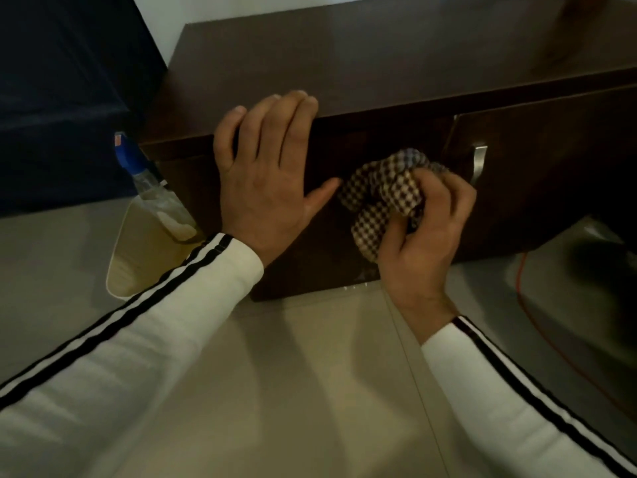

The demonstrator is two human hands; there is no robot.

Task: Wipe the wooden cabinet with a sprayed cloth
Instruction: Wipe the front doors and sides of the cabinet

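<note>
Mid-wipe on the front of the dark wooden cabinet (379, 74). Right hand (418, 236) down low, fingers (444, 198) curled tight around the bunched checked cloth (382, 194), pressing it against the door panel just left of the metal handle (479, 163). Left hand (265, 174) flat and spread, fingertips hooked over the top edge, holding nothing, bracing. Spray bottle (151, 188) parked on the floor beside the cabinet's left end. Next, probably: steady pressure, strokes carried across toward the handle.
</note>
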